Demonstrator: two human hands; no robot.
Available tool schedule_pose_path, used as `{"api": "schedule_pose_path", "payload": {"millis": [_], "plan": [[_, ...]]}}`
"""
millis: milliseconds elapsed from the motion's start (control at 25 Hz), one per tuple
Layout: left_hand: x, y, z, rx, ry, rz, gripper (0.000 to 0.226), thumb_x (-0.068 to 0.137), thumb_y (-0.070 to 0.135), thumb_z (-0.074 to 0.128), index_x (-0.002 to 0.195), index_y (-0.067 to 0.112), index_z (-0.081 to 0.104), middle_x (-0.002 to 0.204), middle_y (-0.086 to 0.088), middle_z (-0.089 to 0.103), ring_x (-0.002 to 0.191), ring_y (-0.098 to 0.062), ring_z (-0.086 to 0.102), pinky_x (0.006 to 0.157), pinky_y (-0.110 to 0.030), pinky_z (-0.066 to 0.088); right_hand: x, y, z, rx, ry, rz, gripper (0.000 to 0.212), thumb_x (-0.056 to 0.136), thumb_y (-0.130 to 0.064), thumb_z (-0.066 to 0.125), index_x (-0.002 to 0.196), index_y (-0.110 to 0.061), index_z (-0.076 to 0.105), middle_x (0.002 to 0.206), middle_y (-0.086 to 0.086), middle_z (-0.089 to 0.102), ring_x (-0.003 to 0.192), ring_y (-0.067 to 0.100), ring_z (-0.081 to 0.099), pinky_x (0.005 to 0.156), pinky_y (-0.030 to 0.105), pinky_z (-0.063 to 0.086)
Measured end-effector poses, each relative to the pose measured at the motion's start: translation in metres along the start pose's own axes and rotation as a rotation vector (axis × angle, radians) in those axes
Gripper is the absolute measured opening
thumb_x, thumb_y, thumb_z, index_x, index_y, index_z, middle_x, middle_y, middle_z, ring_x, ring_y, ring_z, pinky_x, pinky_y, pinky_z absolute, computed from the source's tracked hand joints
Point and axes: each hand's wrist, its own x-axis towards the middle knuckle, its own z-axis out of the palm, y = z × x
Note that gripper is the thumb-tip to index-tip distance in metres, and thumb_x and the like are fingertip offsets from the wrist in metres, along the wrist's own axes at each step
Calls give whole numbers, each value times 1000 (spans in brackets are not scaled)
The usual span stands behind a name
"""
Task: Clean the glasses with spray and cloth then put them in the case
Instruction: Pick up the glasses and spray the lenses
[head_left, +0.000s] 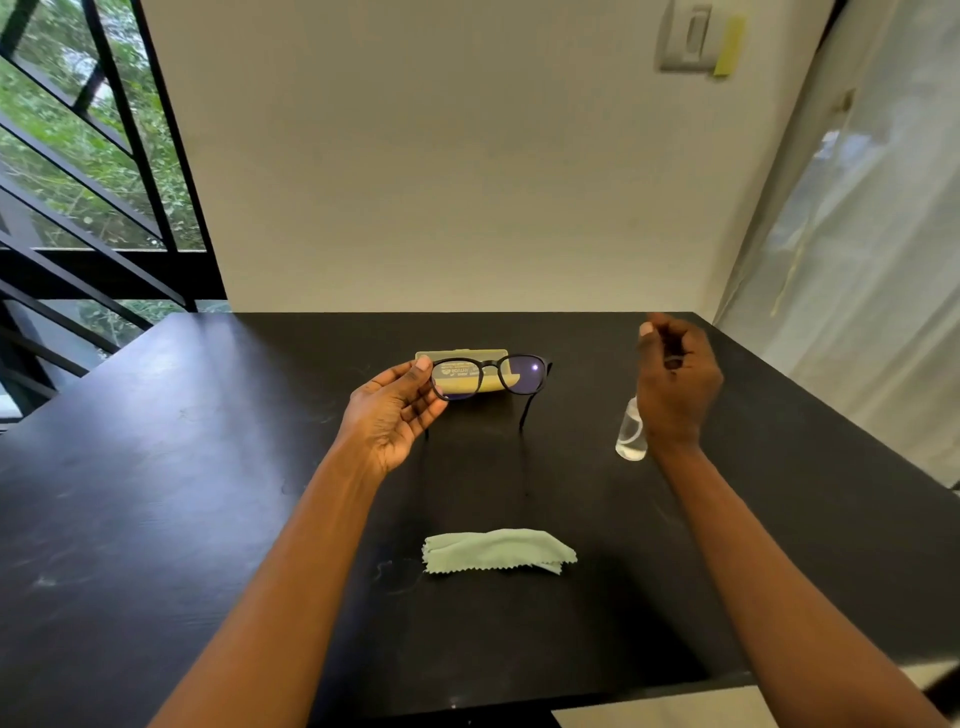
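My left hand (395, 410) pinches the black-framed glasses (522, 375) at their left rim and holds them up above the table, temples unfolded and pointing down. Right behind them a yellow glasses case (470, 356) lies shut on the black table (208, 467). A small clear spray bottle (630, 435) stands at the right. Its top is hidden behind my right hand (675, 389), which is raised over it, blurred, fingers loosely curled, with nothing seen in it. A folded pale green cloth (498, 551) lies on the table nearer to me, between my forearms.
The table's far edge meets a white wall. A window with black bars (93, 197) is at the left. A pale curtain (857, 260) hangs at the right, next to the table's right edge.
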Motion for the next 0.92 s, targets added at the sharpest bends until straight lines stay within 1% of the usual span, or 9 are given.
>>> {"api": "schedule_pose_path", "payload": {"millis": [120, 200, 320, 400, 480, 560, 680, 840, 920], "plan": [[1, -1, -1, -8, 1, -1, 12, 80, 14, 66, 91, 10, 65, 66, -5, 72, 62, -13, 69, 53, -23, 57, -2, 17, -16, -29, 66, 94, 9, 88, -23, 61, 90, -16, 55, 87, 6, 58, 81, 23, 57, 71, 25, 49], [1, -2, -2, -11, 3, -1, 12, 80, 15, 66, 91, 11, 65, 67, -5, 72, 64, -13, 69, 53, -23, 57, -10, 32, -23, -90, 41, 142, 19, 85, -30, 63, 85, -17, 49, 83, 7, 54, 79, 30, 54, 70, 34, 49], [2, -3, -3, -16, 3, 3, 13, 80, 15, 66, 93, 11, 65, 68, -5, 72, 68, -14, 69, 54, -24, 57, -22, 48, -26, -197, -32, 203, 36, 78, -35, 71, 94, -14, 46, 93, 5, 47, 85, 24, 49, 72, 33, 45], [2, -3, -3, -22, 5, 8, 13, 80, 15, 66, 93, 11, 65, 68, -4, 73, 68, -14, 69, 56, -24, 57, -30, 58, -26, -296, -136, 201, 53, 73, -32, 76, 112, -15, 46, 110, 5, 42, 100, 22, 46, 83, 34, 44], [1, -4, -3, -25, 5, 14, 12, 80, 16, 66, 91, 11, 65, 69, -5, 73, 69, -14, 69, 56, -24, 57, -36, 64, -25, -345, -293, 222, 71, 74, -25, 76, 132, -23, 36, 128, 11, 35, 108, 20, 42, 89, 33, 41], [1, -5, -3, -23, 3, 14, 11, 80, 15, 66, 91, 12, 66, 70, -5, 72, 68, -14, 69, 55, -23, 57, -39, 65, -24, -347, -381, 247, 80, 79, -15, 71, 142, -26, 22, 137, 15, 33, 111, 22, 45, 89, 36, 43], [1, -5, -2, -24, -1, 12, 11, 80, 15, 67, 90, 12, 66, 70, -5, 73, 67, -14, 69, 56, -24, 58, -38, 61, -22, -369, -410, 272, 83, 84, -11, 65, 144, -32, 12, 143, 14, 36, 117, 31, 49, 91, 43, 45], [0, -5, -1, -30, -8, 12, 11, 80, 15, 66, 90, 11, 65, 69, -6, 73, 68, -14, 69, 60, -25, 59, -39, 55, -23, -347, -431, 271, 86, 84, -11, 65, 144, -37, 8, 144, 13, 35, 116, 32, 50, 90, 43, 46], [-1, -5, 0, -37, -13, 15, 11, 81, 14, 66, 91, 11, 65, 68, -6, 73, 66, -14, 69, 62, -26, 59, -40, 50, -23, -263, -467, 321, 87, 84, -11, 65, 141, -45, 8, 144, 13, 32, 113, 31, 52, 89, 45, 48]]}}
